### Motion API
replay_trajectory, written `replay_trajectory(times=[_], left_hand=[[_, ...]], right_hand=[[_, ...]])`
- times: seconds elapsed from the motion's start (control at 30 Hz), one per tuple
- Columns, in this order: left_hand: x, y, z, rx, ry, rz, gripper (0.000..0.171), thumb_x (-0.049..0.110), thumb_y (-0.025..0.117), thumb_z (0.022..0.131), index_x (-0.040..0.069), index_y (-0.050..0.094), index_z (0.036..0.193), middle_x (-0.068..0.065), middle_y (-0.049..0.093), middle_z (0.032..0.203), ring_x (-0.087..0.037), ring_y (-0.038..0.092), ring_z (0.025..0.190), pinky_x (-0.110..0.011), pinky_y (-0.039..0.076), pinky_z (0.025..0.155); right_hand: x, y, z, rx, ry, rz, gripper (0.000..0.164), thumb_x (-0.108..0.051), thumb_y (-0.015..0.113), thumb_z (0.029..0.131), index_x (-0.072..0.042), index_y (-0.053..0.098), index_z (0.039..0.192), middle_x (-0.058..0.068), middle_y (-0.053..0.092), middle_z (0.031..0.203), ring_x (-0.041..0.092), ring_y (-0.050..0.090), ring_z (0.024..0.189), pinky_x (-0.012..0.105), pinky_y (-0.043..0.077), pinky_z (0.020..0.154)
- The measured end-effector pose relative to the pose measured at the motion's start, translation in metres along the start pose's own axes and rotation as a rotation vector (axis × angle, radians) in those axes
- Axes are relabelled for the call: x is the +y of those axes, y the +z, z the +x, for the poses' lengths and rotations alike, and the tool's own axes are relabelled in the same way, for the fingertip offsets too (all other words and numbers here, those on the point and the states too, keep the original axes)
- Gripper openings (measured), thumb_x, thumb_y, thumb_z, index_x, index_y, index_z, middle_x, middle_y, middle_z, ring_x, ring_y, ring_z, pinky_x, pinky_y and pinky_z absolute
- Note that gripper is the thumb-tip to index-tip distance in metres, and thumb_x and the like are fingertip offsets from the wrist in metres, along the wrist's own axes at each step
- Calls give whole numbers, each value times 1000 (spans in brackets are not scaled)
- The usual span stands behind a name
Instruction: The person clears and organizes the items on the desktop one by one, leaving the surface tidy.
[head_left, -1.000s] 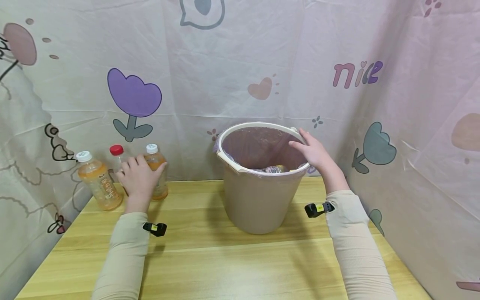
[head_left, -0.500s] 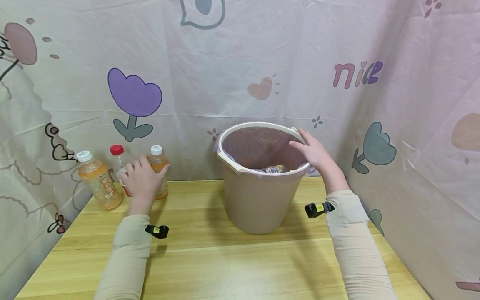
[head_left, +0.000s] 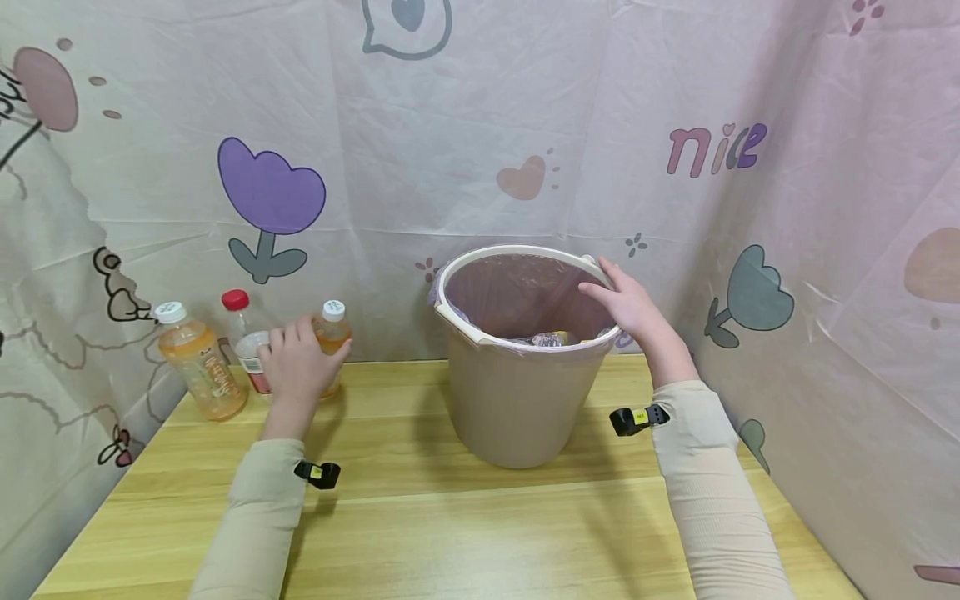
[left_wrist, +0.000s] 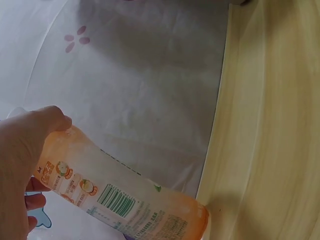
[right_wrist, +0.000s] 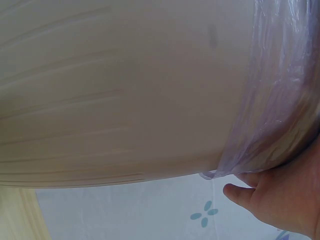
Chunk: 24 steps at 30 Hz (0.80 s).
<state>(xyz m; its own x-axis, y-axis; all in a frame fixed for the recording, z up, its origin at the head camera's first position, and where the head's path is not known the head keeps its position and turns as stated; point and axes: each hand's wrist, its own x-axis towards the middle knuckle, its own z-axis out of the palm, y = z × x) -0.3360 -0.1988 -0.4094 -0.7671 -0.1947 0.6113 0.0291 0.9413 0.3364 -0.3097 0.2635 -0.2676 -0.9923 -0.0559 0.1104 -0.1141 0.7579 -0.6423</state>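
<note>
My left hand [head_left: 298, 367] grips a clear drink bottle [head_left: 332, 337] with a white cap and orange ends. In the left wrist view the bottle [left_wrist: 117, 192] shows a barcode, my thumb lies across its upper part, and its base is right by the tabletop. Just left of that hand stands a red-capped bottle [head_left: 253, 350], partly hidden by it. Another white-capped orange bottle [head_left: 202, 367] leans slightly at far left. My right hand [head_left: 636, 304] holds the right rim of a beige trash bin [head_left: 517, 408], thumb over the inside, fingers outside.
A thin purple plastic liner [right_wrist: 265, 90] folds over the bin's rim. Inside the bin lies some shiny wrapper-like litter [head_left: 551, 338]. Patterned cloth [head_left: 405, 167] hangs behind and at both sides of the wooden table [head_left: 450, 533].
My left hand has moved rightward with the orange bottle, away from the red-capped one, which now shows more of its label. The right hand and bin have stayed put.
</note>
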Motion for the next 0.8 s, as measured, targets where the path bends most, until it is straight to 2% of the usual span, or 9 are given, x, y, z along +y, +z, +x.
replay_trajectory(times=[0.13,0.37,0.8], left_hand=[[4,1,-4,25,40,-17,72,50,71,78,-3,52,124,-26,59,115,-44,47,104,-57,36,82],[13,0,-9,110,128,-52,69,45,76,74,-1,55,120,-24,63,111,-43,49,98,-57,38,80],[36,-15,-13,182,210,-114,66,37,77,72,2,56,123,-21,63,116,-42,51,99,-56,39,79]], right_hand=[[-1,0,-1,-1,2,3,77,-50,42,98,-17,5,158,13,3,165,38,3,152,63,8,119],[-1,0,-2,-4,6,4,77,-51,41,98,-17,5,158,13,3,165,38,2,152,63,8,119],[-2,0,-2,-2,8,12,77,-50,42,99,-17,5,158,13,3,165,39,4,152,63,9,119]])
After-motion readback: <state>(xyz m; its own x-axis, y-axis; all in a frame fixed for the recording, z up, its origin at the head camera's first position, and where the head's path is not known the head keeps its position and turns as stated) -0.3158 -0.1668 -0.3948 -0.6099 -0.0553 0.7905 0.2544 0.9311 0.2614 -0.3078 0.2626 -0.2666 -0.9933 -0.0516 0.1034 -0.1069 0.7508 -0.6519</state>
